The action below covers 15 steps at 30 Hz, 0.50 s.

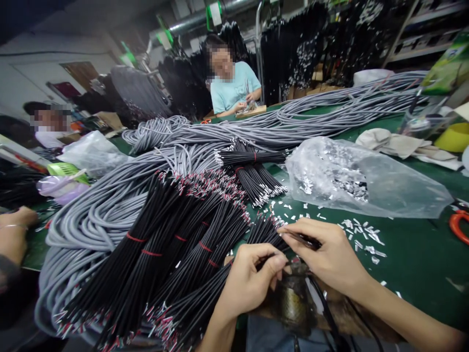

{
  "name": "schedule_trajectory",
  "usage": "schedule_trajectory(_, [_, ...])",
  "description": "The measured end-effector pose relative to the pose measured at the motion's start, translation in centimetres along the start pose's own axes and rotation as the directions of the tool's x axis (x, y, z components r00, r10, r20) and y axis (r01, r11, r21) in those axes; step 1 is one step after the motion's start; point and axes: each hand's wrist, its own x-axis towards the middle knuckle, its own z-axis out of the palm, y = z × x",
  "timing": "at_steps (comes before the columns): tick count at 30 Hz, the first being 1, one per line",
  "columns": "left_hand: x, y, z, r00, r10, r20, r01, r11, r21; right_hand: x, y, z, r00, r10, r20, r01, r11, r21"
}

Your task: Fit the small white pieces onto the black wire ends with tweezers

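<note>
My left hand (252, 278) is closed in a pinch, thumb against fingertips; what lies between them is hidden or too small to name. To its right, my right hand (326, 252) grips a thin dark tool (307, 240), which looks like tweezers. Just below both hands sits a small brass-coloured device (293, 300) on a worn wooden block, with dark leads running beside it. A bundle of short black cables (262, 230) with red and white wire ends lies behind my hands.
Banded black cable bundles (146, 254) fill the left, over coiled grey cable (98, 215). Behind stands a clear plastic bag (399, 190) of silvery bits; more white pieces (361, 234) are scattered nearby. Orange-handled scissors (459, 226) lie far right. A person in light blue (236, 88) works opposite.
</note>
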Motion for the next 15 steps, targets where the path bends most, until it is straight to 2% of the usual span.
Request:
schedule_trajectory(1, [0.1, 0.1, 0.0, 0.999, -0.01, -0.037, 0.01, 1.0, -0.014, 0.1, -0.1, -0.1, 1.0, 0.011, -0.021, -0.011, 1.0, -0.009])
schedule_trajectory(3, [0.3, 0.1, 0.1, 0.984, 0.001, -0.179, -0.009, 0.999, -0.041, 0.3, -0.3, -0.2, 0.998, 0.026, -0.054, -0.028, 0.999, -0.036])
schedule_trajectory(6, [0.6, -0.3, 0.2, 0.921, 0.036, -0.388, -0.051, 0.998, -0.026, 0.3, -0.5, -0.3, 0.993, 0.011, -0.119, -0.026, 0.992, -0.122])
schedule_trajectory(10, [0.4, -1.1, 0.2, 0.858, 0.137, -0.495, -0.094, 0.989, 0.11, -0.3, -0.6, -0.3, 0.973, -0.09, -0.214, 0.052, 0.983, -0.178])
schedule_trajectory(13, [0.2, -1.2, 0.0, 0.825, 0.234, -0.515, -0.141, 0.967, 0.213, -1.0, -0.6, 0.1, 0.98, -0.177, -0.093, 0.167, 0.98, -0.108])
schedule_trajectory(15, [0.1, -1.1, -0.1, 0.809, 0.264, -0.525, -0.16, 0.959, 0.235, -1.2, -0.6, 0.5, 0.985, -0.174, -0.001, 0.173, 0.98, -0.101])
